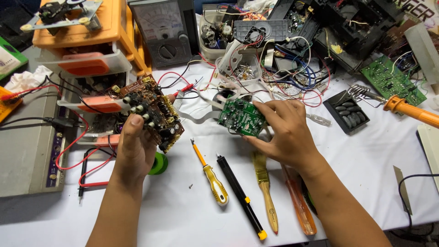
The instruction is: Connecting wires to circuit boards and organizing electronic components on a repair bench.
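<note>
While the left hand (136,148) is gripping a brown circuit board (153,112), the right hand (284,132) is pinching a green circuit board (241,117), its fingers partly hiding the board's edge.

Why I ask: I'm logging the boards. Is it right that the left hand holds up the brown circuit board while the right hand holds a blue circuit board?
Not quite. In the head view the right hand holds a green circuit board, not a blue one. The left hand does hold up the brown circuit board.
</note>
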